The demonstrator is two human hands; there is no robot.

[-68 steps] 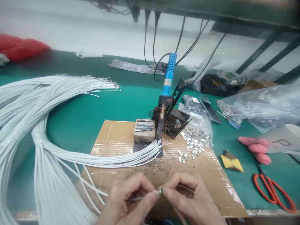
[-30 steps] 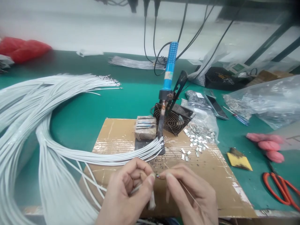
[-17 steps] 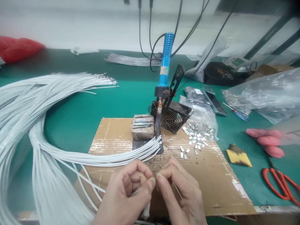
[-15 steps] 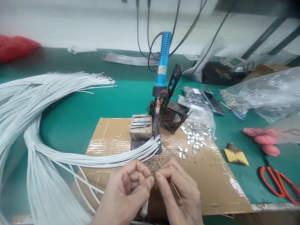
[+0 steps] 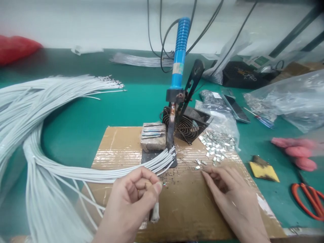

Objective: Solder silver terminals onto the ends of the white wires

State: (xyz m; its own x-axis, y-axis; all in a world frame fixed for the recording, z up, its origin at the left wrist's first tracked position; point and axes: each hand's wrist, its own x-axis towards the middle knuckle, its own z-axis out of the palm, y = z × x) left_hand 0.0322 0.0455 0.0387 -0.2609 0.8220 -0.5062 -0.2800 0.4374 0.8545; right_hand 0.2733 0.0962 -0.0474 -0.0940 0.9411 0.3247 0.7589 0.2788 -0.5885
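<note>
Right hand (image 5: 231, 192) moved near shiny rectangular metal bits (image 5: 215, 147), grip unclear, left hand (image 5: 134, 197) pressed thumb-to-finger, ridged cardboard (image 5: 187, 209) beneath

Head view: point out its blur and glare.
Head view: white cables soften toward the lower left, and the red bundle at the left edge is blurred; also in the head view, pale streaks, probably glare, shine on the cardboard.

Cardboard (image 5: 192, 212): lying on the surface (image 5: 121, 113)
Cables (image 5: 83, 173): sprawling left, reaching over the cardboard
Soldering iron (image 5: 178, 72): standing behind the cable tips (image 5: 172, 154)
Metal pieces (image 5: 218, 146): lying right of the iron
Scissors (image 5: 309, 200): resting far right
</note>
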